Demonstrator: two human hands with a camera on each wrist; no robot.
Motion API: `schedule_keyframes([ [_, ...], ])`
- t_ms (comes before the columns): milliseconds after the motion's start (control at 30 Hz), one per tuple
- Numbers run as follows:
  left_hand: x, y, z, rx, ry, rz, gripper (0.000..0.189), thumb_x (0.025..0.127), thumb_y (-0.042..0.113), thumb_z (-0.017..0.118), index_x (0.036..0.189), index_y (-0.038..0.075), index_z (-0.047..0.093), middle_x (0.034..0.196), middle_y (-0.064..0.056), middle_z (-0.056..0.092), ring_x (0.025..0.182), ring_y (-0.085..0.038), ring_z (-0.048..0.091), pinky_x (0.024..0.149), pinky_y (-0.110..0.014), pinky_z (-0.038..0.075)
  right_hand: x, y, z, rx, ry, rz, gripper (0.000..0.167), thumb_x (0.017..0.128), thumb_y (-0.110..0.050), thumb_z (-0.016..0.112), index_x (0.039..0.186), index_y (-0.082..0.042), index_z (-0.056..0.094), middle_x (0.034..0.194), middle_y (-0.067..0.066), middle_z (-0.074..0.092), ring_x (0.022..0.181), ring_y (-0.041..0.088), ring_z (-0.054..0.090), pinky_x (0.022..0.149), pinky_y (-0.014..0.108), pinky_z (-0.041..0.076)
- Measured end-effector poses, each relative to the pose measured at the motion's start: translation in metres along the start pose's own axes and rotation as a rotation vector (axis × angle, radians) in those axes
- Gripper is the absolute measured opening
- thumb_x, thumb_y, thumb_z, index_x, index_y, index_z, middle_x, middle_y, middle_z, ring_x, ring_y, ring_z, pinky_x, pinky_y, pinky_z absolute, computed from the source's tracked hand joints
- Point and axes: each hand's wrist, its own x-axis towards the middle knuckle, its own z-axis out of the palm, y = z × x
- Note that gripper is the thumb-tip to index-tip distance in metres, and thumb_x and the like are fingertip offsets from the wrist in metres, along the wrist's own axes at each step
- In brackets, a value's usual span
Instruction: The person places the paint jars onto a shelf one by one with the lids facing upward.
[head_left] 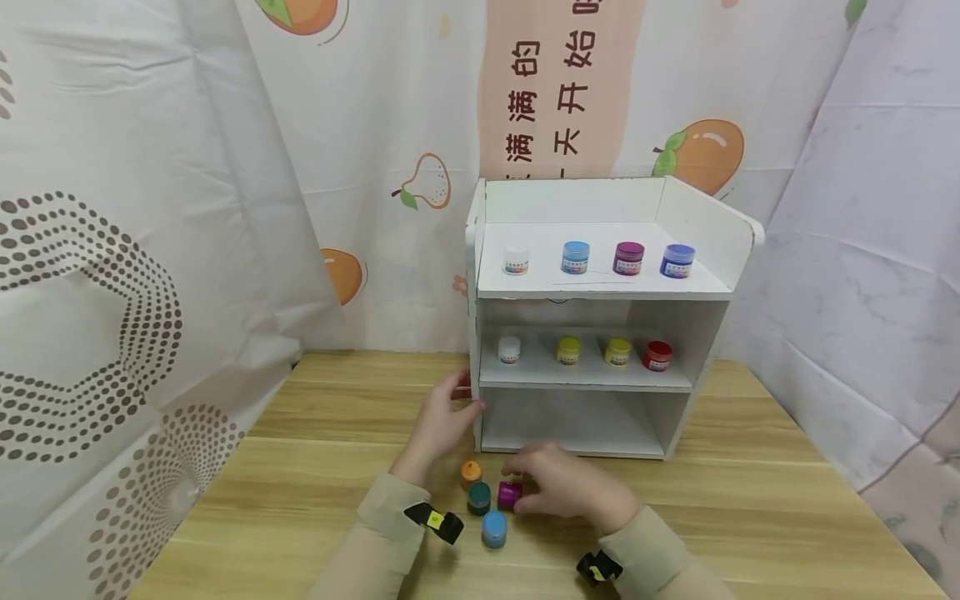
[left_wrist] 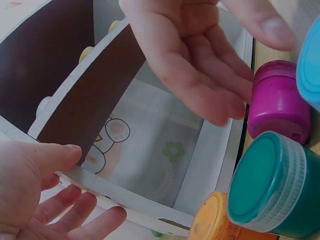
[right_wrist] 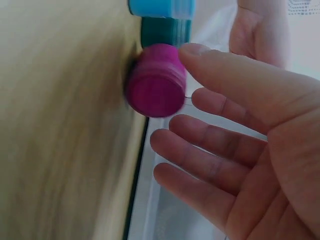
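Note:
My left hand (head_left: 441, 421) holds the left side panel of a small white shelf (head_left: 573, 413), thumb at its front edge and fingers along the outside. My right hand (head_left: 566, 485) is just right of a purple paint jar (head_left: 510, 496), fingers loosely spread and gripping nothing. That jar lies on its side, lid (right_wrist: 156, 96) towards the right hand. The right thumb is close to it; I cannot tell whether they touch. Beside it stand a dark green paint jar (left_wrist: 272, 187), an orange paint jar (head_left: 471, 473) and a light blue paint jar (head_left: 494, 529).
Several paint jars stand on the shelf's upper levels, including a light blue jar (head_left: 575, 257) on top and a red jar (head_left: 657, 356) in the middle. The wooden table (head_left: 330, 467) extends to both sides. Printed curtains (head_left: 390, 100) hang behind.

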Motion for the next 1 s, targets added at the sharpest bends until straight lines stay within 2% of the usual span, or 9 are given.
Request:
schedule_keyframes([
  [200,0.001,-0.001,0.0,0.014,0.003,0.008,0.055,0.095,0.006,0.07,0.147,0.007,0.051,0.138,-0.013,0.058,0.121,-0.034,0.059,0.09,-0.04,0.058,0.006,-0.002,0.007,0.006,-0.048,0.005,0.03,0.086,-0.016,0.084,0.112,-0.009,0.073,0.1,-0.008,0.068,0.084,0.003,0.058,0.075,0.021,0.051],
  [400,0.0,0.001,-0.001,0.02,0.007,0.017,0.054,0.095,0.006,0.07,0.146,0.006,0.052,0.137,-0.013,0.058,0.12,-0.033,0.06,0.09,-0.041,0.058,0.009,-0.002,0.01,0.004,-0.055,0.022,0.027,0.086,-0.012,0.083,0.11,-0.01,0.073,0.1,-0.008,0.067,0.086,0.003,0.058,0.076,0.022,0.052],
  [600,0.0,0.001,0.0,0.018,0.009,0.009,0.054,0.095,0.007,0.07,0.146,0.007,0.052,0.137,-0.013,0.058,0.12,-0.033,0.06,0.09,-0.041,0.058,0.008,0.0,0.009,0.015,-0.047,0.006,0.024,0.087,-0.011,0.081,0.109,-0.01,0.072,0.099,-0.009,0.067,0.086,0.003,0.058,0.076,0.022,0.052],
  [833,0.0,0.0,0.0,0.008,0.009,0.024,0.054,0.095,0.005,0.07,0.146,0.006,0.052,0.137,-0.013,0.059,0.119,-0.033,0.06,0.089,-0.04,0.058,0.003,0.006,0.005,0.018,0.02,-0.041,0.023,0.086,-0.01,0.081,0.107,-0.013,0.074,0.097,-0.009,0.066,0.084,0.005,0.059,0.074,0.022,0.052],
  [1000,0.0,0.0,0.0,0.011,0.008,0.026,0.054,0.095,0.006,0.07,0.146,0.006,0.051,0.137,-0.013,0.058,0.12,-0.032,0.06,0.09,-0.039,0.058,-0.004,0.005,-0.005,-0.013,0.082,-0.041,0.023,0.086,-0.012,0.082,0.107,-0.013,0.074,0.099,-0.008,0.066,0.086,0.005,0.06,0.074,0.022,0.054],
])
